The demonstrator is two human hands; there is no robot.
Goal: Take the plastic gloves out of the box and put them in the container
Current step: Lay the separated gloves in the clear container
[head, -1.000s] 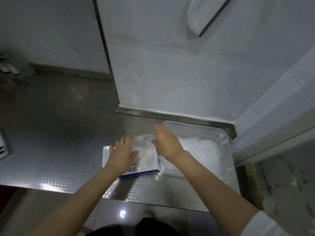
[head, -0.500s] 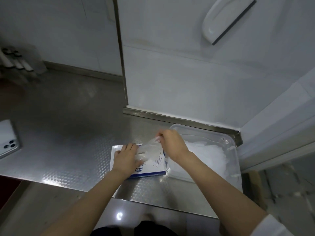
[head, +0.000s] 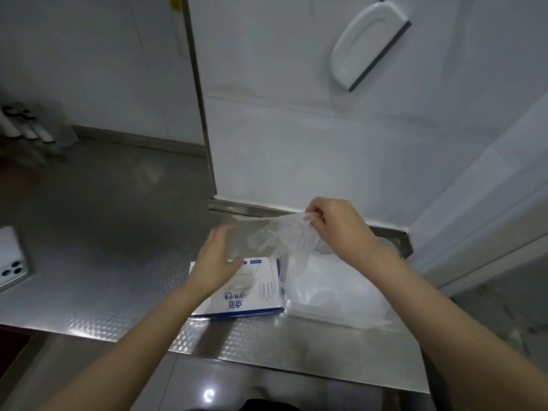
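A white and blue glove box (head: 252, 295) lies flat on the steel counter, a glove outline printed on its top. My left hand (head: 216, 262) hovers over its left part, fingers relaxed and holding nothing. My right hand (head: 335, 226) pinches a thin clear plastic glove (head: 284, 238) and holds it up above the gap between the box and the container. The clear plastic container (head: 335, 315) stands right of the box, touching it, with a heap of clear gloves (head: 332, 280) inside.
The steel counter (head: 103, 232) runs left and back; its front edge is near me. A white phone (head: 12, 262) lies at the far left. A white wall panel with a hanging squeegee (head: 367, 46) rises behind the container. Bottles (head: 26, 126) stand back left.
My right hand has pulled a glove out of the box and lifted it up and to the right. My left hand has risen off the box top.
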